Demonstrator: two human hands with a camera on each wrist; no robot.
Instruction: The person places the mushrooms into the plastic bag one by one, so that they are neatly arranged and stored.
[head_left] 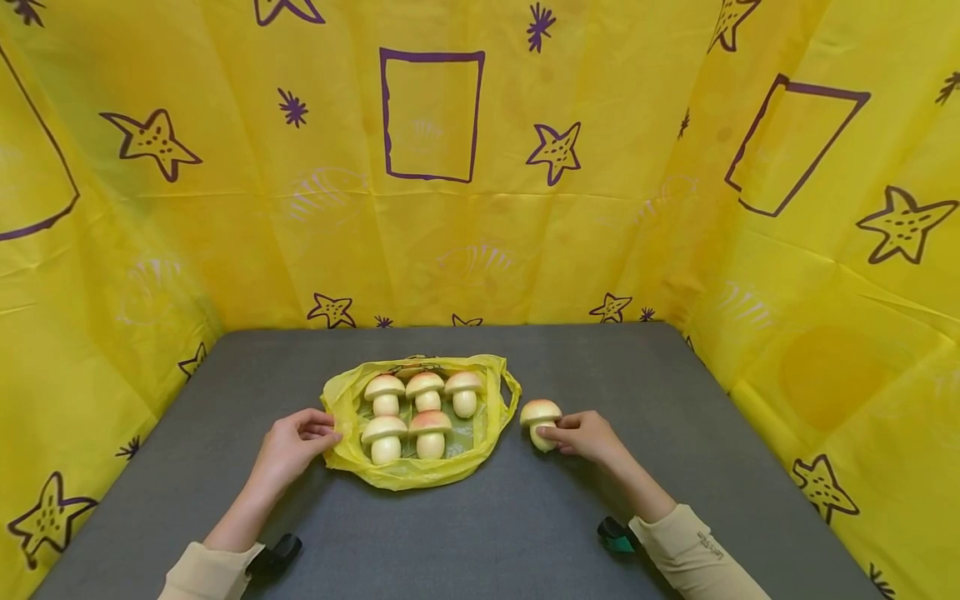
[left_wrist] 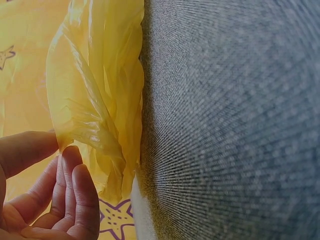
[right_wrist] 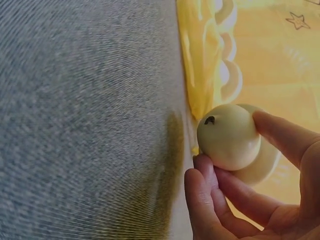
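Note:
A thin yellow plastic bag [head_left: 408, 477] lies opened out on the grey table, with several model mushrooms [head_left: 431, 423] in two rows inside it. At its left edge my left hand [head_left: 291, 446] pinches the plastic between thumb and fingertips; the left wrist view shows the pinched film [left_wrist: 90, 125] closely. To the right of the bag, my right hand [head_left: 590, 436] holds another mushroom [head_left: 541, 411] by its stem, cap upward. In the right wrist view a dark mark shows on the underside of its pale stem [right_wrist: 230, 140].
The grey table [head_left: 480, 550] stretches out around the bag. Yellow curtains [head_left: 480, 225] printed with stars and frames stand along its back and both sides. Dark straps [head_left: 276, 557] sit at both wrists, by the beige sleeves.

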